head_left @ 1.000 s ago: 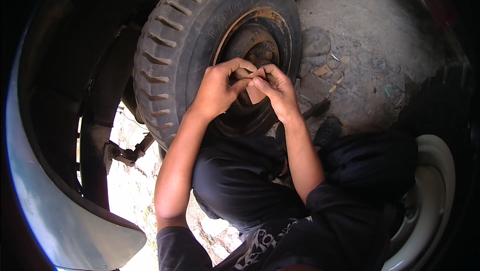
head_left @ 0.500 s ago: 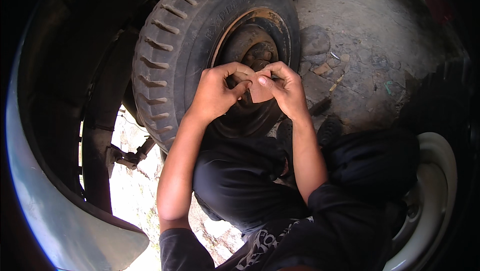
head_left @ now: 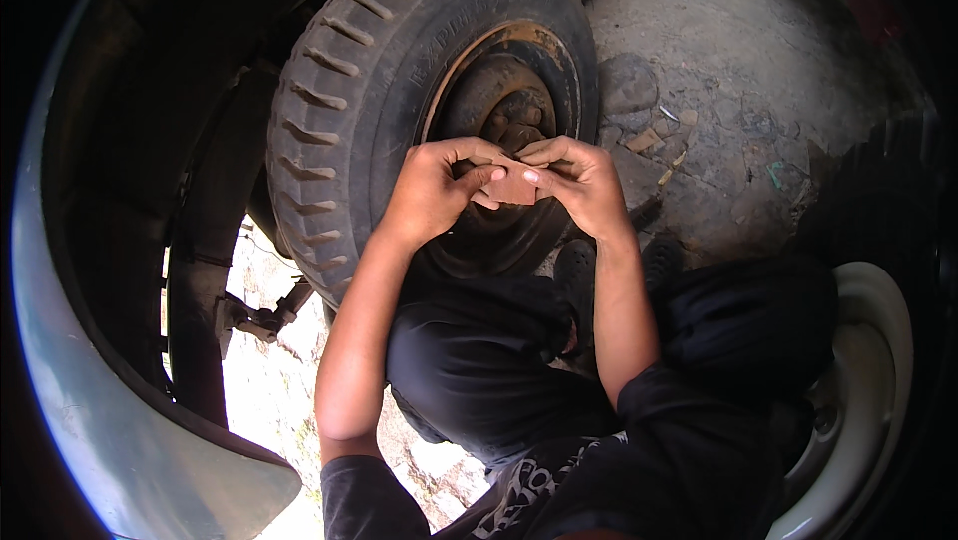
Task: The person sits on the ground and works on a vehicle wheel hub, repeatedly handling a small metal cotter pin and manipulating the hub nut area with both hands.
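Note:
Between both hands is a small reddish-brown sheet (head_left: 513,189) that looks like sandpaper. My left hand (head_left: 431,187) pinches its left side with thumb and fingers. On the right side, my right hand (head_left: 591,187) grips it the same way, thumb on the face towards me. The upper edge appears bent over between the fingertips; part of the sheet is hidden behind them. Just beyond the hands stands a large black tyre (head_left: 384,111) on a rusty wheel, its hub (head_left: 504,96) partly covered by my fingers.
A curved, light-coloured vehicle fender (head_left: 150,470) runs along the left. Lower right is a pale wheel rim (head_left: 883,370). Stones and small scraps, including a tan piece (head_left: 644,139), lie on the rough ground beyond the tyre. My dark-clothed knees are bent below my forearms.
The sheet has turned from hanging at a slant to sitting level, its upper edge bent over. My right hand has moved slightly right and down; the left has barely moved.

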`<state>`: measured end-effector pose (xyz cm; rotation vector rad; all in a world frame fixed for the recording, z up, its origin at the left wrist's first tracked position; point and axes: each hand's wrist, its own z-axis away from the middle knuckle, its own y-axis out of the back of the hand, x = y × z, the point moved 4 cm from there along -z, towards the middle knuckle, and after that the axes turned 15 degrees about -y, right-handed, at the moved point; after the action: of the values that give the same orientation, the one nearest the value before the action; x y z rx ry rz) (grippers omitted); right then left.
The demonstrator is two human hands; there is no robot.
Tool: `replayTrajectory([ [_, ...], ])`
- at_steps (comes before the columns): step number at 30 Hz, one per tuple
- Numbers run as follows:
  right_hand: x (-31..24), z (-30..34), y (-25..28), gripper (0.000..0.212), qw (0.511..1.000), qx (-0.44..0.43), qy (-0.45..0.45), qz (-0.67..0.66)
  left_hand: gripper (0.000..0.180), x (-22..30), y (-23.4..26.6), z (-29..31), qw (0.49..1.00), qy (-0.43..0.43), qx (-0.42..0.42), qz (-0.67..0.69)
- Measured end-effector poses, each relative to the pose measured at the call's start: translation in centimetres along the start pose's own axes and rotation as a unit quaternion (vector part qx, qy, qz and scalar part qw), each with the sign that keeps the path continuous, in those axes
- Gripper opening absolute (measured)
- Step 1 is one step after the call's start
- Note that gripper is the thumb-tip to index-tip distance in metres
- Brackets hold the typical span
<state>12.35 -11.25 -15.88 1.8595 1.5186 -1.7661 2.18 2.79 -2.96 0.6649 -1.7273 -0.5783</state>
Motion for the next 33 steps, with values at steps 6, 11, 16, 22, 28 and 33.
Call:
replayTrajectory([
  [6,-0.5,0.2,1.0,0.017,0.998,-0.018,0.052,0.027,0.03,-0.1,0.0,0.0,0.993,0.011,0.0,0.117],
  [11,-3.1,1.0,0.5,0.019,0.955,0.041,0.168,0.241,0.033,1.0,-0.3,-0.1,0.984,0.024,0.009,0.176],
  [16,-2.6,0.9,-0.6,0.022,0.991,0.003,0.099,0.087,0.033,0.4,0.1,-0.1,0.99,0.005,0.036,0.135],
  [22,-0.3,0.0,-2.1,0.031,0.997,0.075,0.033,-0.006,0.029,0.3,0.4,-0.3,0.997,-0.04,0.029,0.067],
  [28,0.9,-0.2,-2.2,0.028,0.993,0.097,0.004,-0.061,0.028,1.1,0.3,-0.2,0.995,-0.022,0.036,0.09],
  [33,0.5,0.0,-2.0,0.022,0.993,0.09,-0.013,-0.072,0.023,1.1,0.0,0.0,0.997,-0.023,0.025,0.069],
])
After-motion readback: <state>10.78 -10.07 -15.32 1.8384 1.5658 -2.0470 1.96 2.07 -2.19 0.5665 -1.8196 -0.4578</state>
